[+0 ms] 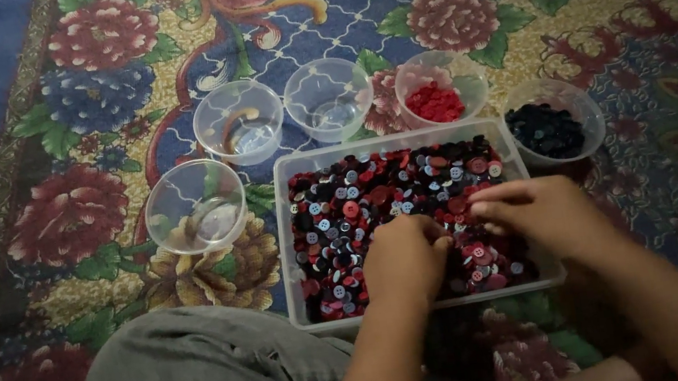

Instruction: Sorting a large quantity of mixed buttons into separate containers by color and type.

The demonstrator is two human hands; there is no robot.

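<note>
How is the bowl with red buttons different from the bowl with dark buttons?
The red-button bowl holds a small red heap; the dark-button bowl holds a wider layer of dark blue or black ones. The red-button bowl sits behind the rectangular tub; the dark-button bowl sits at its far right corner. Both are clear, round and upright on the flowered rug.

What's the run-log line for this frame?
left hand: in button tray | right hand: picking buttons | red bowl, dark bowl: partly filled
</note>
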